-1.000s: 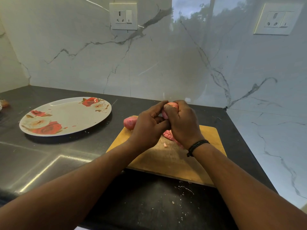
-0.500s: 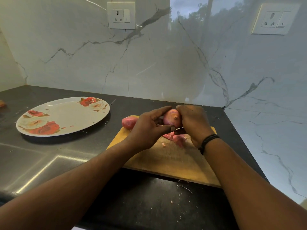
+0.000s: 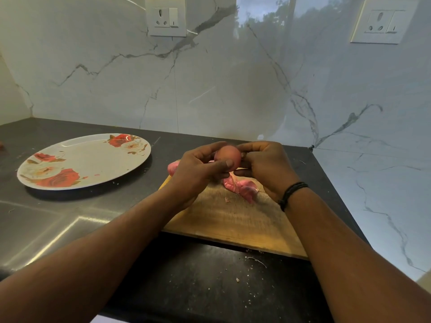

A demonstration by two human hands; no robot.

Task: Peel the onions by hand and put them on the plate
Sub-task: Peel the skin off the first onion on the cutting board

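Both forearms reached forward over the dark stone counter (image 3: 58, 220), and the two hands met above the far end of the pale wooden cutting board (image 3: 233, 220). The left hand (image 3: 198, 173) cupped the round pinkish-orange onion (image 3: 227, 158) from its own side, thumb laid across the near face and fingers curled over the top. The right hand (image 3: 265, 169), with a black cord bracelet (image 3: 292, 194) at the wrist, held the other side, fingers curled around it and pinching at the onion's end.

The onion looked smooth and mostly bare, raised clear of the board between the two palms. Crumpled pink onion skins (image 3: 242, 188) lay on the board just beneath the right hand, and a second pink onion (image 3: 173, 167) sat behind the left hand. The oval white plate with red roses (image 3: 93, 159) rested well off to the left of the left hand.

Against half a second earlier, the onion had been turned so its smooth side faced up, and the right wrist had dropped lower.
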